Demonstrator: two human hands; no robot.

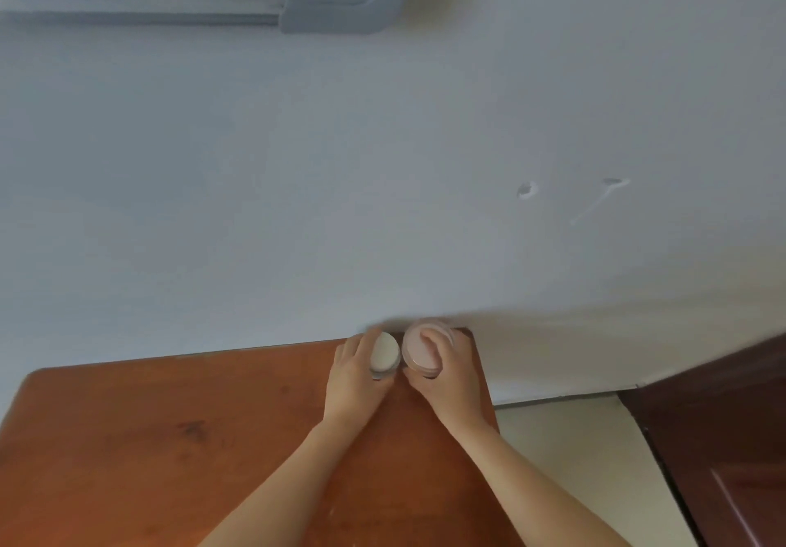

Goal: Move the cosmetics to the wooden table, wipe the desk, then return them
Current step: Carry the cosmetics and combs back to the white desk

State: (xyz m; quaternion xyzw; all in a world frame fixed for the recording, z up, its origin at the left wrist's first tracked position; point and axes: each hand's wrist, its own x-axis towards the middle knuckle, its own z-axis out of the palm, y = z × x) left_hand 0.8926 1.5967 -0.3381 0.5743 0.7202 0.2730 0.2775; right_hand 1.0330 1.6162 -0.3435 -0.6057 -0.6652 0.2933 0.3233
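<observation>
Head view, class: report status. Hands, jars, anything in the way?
Left hand grips white-lidded jar; right hand grips pink-lidded jar. Jars side by side at wooden table's far right corner, near wall. Nothing visible in the way.

Two bare forearms (293,474) uncovered to the picture's lower edge, bare left hand (353,380), bare right hand (446,376), slim fingers

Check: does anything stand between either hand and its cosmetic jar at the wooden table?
Nothing visible does. The left hand grips the white-lidded jar and the right hand grips the pink-lidded jar, side by side at the wooden table's far corner.
</observation>
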